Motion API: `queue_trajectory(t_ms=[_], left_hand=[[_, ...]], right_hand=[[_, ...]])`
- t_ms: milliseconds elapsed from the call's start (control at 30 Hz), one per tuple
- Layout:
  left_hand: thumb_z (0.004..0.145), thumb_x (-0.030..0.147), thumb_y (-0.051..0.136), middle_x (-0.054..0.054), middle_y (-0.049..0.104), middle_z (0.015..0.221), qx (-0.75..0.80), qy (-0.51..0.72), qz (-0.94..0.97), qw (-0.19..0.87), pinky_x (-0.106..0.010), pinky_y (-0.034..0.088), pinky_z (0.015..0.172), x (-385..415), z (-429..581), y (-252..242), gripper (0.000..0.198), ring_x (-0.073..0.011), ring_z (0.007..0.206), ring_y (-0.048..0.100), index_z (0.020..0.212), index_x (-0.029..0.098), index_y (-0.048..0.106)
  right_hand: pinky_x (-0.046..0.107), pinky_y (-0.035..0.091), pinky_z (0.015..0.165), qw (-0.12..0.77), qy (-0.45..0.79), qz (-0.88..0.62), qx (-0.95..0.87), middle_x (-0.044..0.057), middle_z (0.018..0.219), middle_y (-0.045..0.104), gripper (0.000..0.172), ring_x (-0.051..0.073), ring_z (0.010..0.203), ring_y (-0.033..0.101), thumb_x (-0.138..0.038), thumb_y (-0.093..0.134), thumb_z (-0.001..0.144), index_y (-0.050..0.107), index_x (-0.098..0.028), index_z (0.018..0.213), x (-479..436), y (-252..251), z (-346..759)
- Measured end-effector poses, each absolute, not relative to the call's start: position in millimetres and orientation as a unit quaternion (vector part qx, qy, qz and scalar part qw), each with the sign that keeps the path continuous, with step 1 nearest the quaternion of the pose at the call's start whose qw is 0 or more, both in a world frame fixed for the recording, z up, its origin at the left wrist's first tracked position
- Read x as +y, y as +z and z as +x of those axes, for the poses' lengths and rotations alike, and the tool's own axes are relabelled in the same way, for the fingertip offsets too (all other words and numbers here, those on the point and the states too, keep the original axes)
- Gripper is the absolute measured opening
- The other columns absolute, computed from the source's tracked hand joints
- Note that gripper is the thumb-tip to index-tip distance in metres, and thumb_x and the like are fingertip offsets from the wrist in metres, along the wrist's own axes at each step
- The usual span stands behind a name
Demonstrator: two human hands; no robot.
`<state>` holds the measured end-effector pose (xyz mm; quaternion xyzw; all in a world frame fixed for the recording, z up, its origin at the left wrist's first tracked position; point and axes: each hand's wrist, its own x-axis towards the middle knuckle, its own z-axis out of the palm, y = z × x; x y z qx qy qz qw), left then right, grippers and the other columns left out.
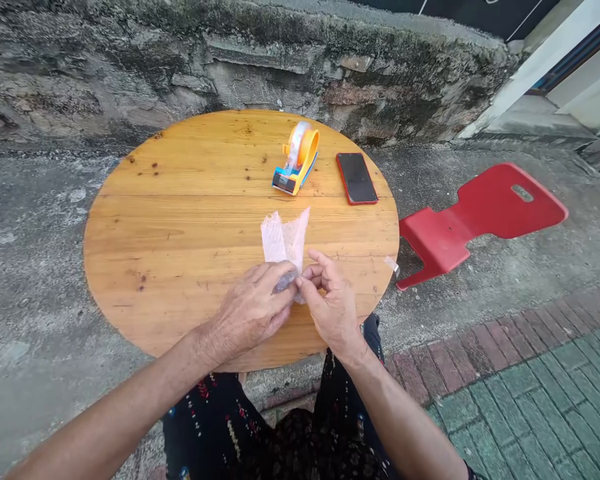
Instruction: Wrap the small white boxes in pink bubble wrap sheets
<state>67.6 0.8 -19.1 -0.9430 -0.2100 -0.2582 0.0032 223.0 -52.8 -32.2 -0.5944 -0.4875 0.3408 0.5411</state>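
Outdoor spot w/ rough stone wall (pixel 145 87), conc. ground (pixel 30 247) & green brick paving (pixel 540 407).

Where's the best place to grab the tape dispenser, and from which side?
I'd take the tape dispenser by its rounded orange loop, with the right hand coming from the right. The loop stands up at the far end, while the dark cutter end points toward the person, so fingers would likely avoid the cutting edge.

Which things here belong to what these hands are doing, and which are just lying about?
Likely job things: pink wrap between left hand and right hand; unclear translucent item there; tape dispenser, perhaps.

Apparently unrelated: red-edged phone; red chair.
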Motion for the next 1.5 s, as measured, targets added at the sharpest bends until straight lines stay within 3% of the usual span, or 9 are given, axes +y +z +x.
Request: queue_trajectory(t_ms=[567, 800, 1067, 1300, 1500], left_hand=[[0.083, 0.004, 0.056, -0.013, 0.062, 0.108, -0.258, -0.328, -0.905, -0.088, -0.04, 0.053, 0.09, -18.8, 74.4, -28.2, 0.027, -0.0241, 0.104, 0.053, 0.108, 0.01, 0.063], [0.076, 0.004, 0.056, -0.011, 0.064, 0.114, -0.263, -0.35, -0.882, -0.173, -0.045, 0.051, 0.097, -26.2, 71.5, -21.6, 0.045, -0.0236, 0.111, 0.055, 0.12, 0.012, 0.054], [0.081, 0.002, 0.054, -0.01, 0.067, 0.111, -0.237, -0.352, -0.898, -0.121, -0.043, 0.052, 0.095, -18.8, 65.2, -31.0, 0.031, -0.0223, 0.109, 0.059, 0.109, 0.015, 0.06], [0.084, 0.004, 0.055, -0.008, 0.067, 0.107, -0.262, -0.344, -0.892, -0.129, -0.037, 0.053, 0.087, -16.7, 65.2, -29.8, 0.022, -0.0194, 0.099, 0.059, 0.1, 0.015, 0.062], [0.085, 0.004, 0.053, -0.009, 0.065, 0.105, -0.259, -0.346, -0.895, -0.108, -0.038, 0.053, 0.086, -19.7, 69.2, -31.3, 0.022, -0.0203, 0.1, 0.057, 0.101, 0.015, 0.062]], right_hand=[[0.025, 0.052, 0.059, 0.547, 0.394, -0.583, -0.453, -0.001, 0.081, 0.065, 0.041, 0.01, 0.066, 0.061, -0.023, 0.06, 0.082, 0.054, -0.019, 0.123, -47.7, -29.4, 224.2], [0.028, 0.054, 0.062, 0.543, 0.433, -0.554, -0.459, 0.001, 0.086, 0.066, 0.037, 0.012, 0.073, 0.063, -0.027, 0.059, 0.084, 0.054, -0.02, 0.121, -54.9, -28.1, 232.1], [0.041, 0.05, 0.093, 0.528, 0.407, -0.522, -0.532, 0.005, 0.114, 0.062, 0.056, 0.016, 0.096, 0.059, -0.02, 0.066, 0.08, 0.048, -0.027, 0.132, -75.2, -38.8, 239.1], [0.039, 0.052, 0.091, 0.551, 0.382, -0.533, -0.517, 0.005, 0.106, 0.063, 0.04, 0.016, 0.094, 0.061, -0.022, 0.061, 0.085, 0.055, -0.026, 0.125, -75.4, -48.0, 238.0], [0.038, 0.053, 0.088, 0.544, 0.362, -0.546, -0.524, 0.003, 0.098, 0.068, 0.033, 0.015, 0.091, 0.063, -0.02, 0.059, 0.087, 0.059, -0.025, 0.119, -72.3, -38.8, 232.3]])
